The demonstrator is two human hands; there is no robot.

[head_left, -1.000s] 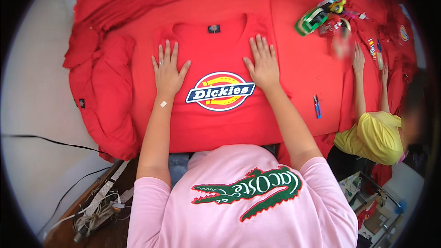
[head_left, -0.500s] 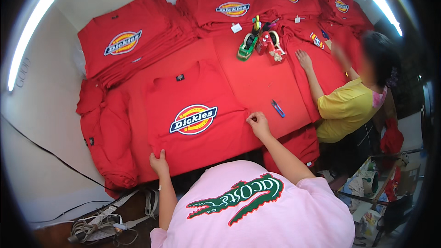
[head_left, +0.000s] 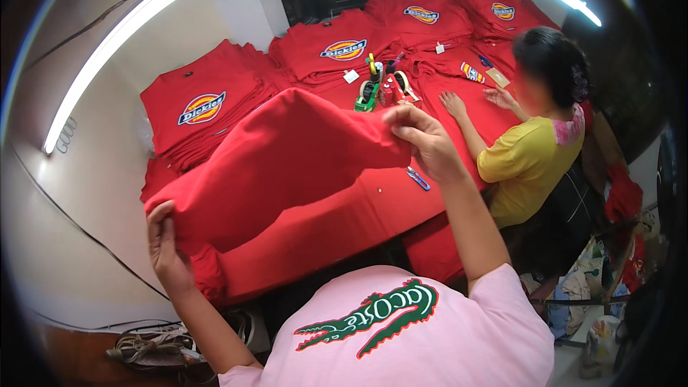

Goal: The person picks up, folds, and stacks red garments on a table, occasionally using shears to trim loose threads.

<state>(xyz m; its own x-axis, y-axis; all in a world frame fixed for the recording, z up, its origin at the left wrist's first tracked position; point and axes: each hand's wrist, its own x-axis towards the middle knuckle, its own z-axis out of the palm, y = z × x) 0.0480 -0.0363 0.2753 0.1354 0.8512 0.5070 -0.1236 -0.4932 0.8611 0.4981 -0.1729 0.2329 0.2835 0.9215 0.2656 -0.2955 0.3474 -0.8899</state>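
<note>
A soft red fabric shirt [head_left: 265,165], showing no print on the side toward the wearer, is held up in a slack tent. The bare left hand [head_left: 172,254] has its grip closed on the shirt's near-left edge; the bare right hand [head_left: 430,143] pinches its right end between thumb and fingers, its grip almost fully closed. The step in hand appears to be turning or spreading this shirt. I judge that the next move calls for drawing the edge taut between both hands and lowering it evenly, lest it crease.

Beneath the shirt is the flat, red-covered worktop [head_left: 322,240]. Just right of the shirt lie small blue-handled metal snips [head_left: 417,178]. Beyond the shirt stand a green plastic tape dispenser [head_left: 366,97] and a stack of red shirts with oval emblems [head_left: 183,86]. Farther right of it, a yellow-shirted co-worker [head_left: 519,165] bends over red cloth.
</note>
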